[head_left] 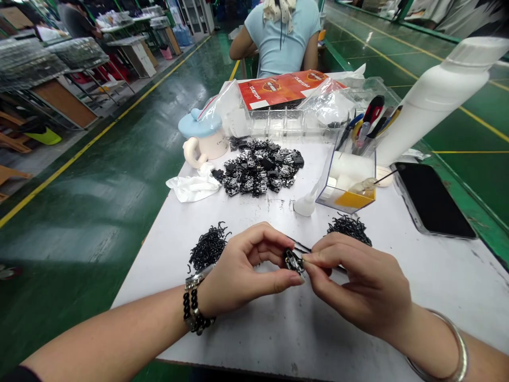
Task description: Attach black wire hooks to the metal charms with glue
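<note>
My left hand [246,270] pinches a small black and metal part [293,261] between thumb and fingers, just above the white table [437,276]. My right hand [358,281] is closed, its fingertips meeting the same part, and it holds thin black tweezers [301,246] that stick out to the left above the part. A pile of thin black pins [207,248] lies left of my left hand. Another such pile [350,227] lies behind my right hand. Further back sits a heap of black and metal parts [260,167].
A mug with a blue lid [202,137], a white glove [193,185], a clear box of tools [353,159], a white bottle [437,95], a small white dropper bottle [306,204] and a phone [431,199] stand on the table. A person in light blue [280,37] sits beyond it.
</note>
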The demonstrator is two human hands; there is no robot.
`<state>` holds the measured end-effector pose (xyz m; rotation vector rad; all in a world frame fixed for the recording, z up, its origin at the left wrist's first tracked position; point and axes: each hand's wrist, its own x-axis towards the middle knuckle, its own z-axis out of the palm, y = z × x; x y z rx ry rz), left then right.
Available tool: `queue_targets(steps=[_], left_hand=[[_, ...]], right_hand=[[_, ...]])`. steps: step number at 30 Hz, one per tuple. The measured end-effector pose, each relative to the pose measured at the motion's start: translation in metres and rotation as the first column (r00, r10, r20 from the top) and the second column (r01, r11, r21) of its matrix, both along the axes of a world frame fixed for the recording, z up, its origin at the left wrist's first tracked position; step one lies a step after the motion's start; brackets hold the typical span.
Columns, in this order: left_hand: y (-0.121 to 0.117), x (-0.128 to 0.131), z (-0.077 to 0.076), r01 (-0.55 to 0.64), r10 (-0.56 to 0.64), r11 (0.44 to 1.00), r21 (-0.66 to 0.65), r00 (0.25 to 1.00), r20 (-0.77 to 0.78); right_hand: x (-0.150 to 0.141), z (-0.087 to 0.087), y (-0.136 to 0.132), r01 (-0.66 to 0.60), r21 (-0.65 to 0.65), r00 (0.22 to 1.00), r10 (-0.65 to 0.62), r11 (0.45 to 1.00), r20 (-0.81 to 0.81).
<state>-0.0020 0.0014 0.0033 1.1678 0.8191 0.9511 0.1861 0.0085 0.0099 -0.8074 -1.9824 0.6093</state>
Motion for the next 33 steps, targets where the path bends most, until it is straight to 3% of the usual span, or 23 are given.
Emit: queue_targets(steps=[23,33], left_hand=[[-0.0025,0.0013,0.0004,-0.025,0.025,0.999,0.045,1.000,0.003],[-0.0007,0.0046,0.0015,-0.087,0.107,0.967,0.238,0.992,-0.073]], right_hand=[[-0.0011,0.0005,-0.0042,0.001,-0.016,0.999,-0.001,1.000,0.034],[-0.0001,-0.0046,-0.0060,-0.011,-0.043,0.999,0.013,0.999,0.039]])
